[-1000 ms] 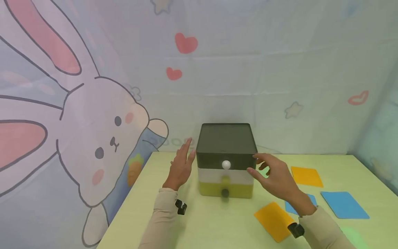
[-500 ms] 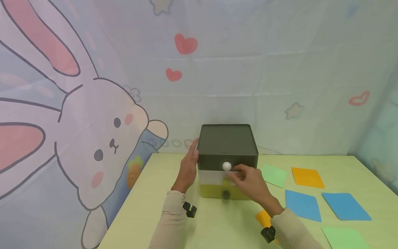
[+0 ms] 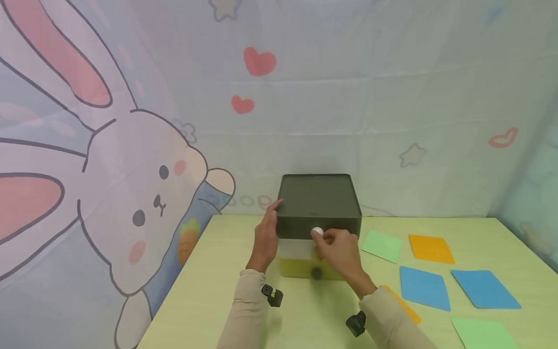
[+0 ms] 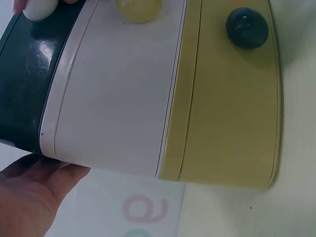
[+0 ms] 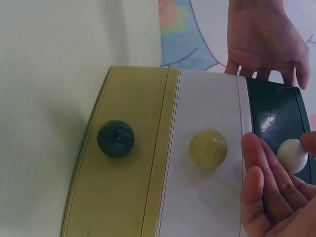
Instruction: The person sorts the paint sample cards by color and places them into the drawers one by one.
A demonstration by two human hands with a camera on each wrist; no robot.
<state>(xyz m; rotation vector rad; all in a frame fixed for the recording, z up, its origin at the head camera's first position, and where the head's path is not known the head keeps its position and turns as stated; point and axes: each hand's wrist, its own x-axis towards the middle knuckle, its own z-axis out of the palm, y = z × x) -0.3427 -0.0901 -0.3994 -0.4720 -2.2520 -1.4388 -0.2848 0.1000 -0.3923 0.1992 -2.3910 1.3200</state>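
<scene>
A small three-tier drawer box (image 3: pixel 320 196) stands on the table, its tiers dark green, white and yellow from top to bottom. My right hand (image 3: pixel 343 253) pinches the round white knob (image 3: pixel 317 230) on the green top drawer between thumb and finger. Against the box's left side, near the top, rests my left hand (image 3: pixel 265 241) with its fingers extended. The white drawer bears a yellow knob (image 5: pixel 208 149); a dark green knob (image 5: pixel 116 138) sits on the yellow bottom drawer. All three drawers look pushed in.
To the right on the pale table (image 3: pixel 209 291) lie green (image 3: pixel 382 245), orange (image 3: pixel 431 248) and blue (image 3: pixel 425 288) cards, several in all. One orange card (image 3: pixel 405 308) is partly covered by my right sleeve. A curtain with a rabbit print (image 3: pixel 144 194) hangs behind the table.
My right hand has moved left from beside the box to the white knob and taken hold of it. My left hand has come in against the box's left side.
</scene>
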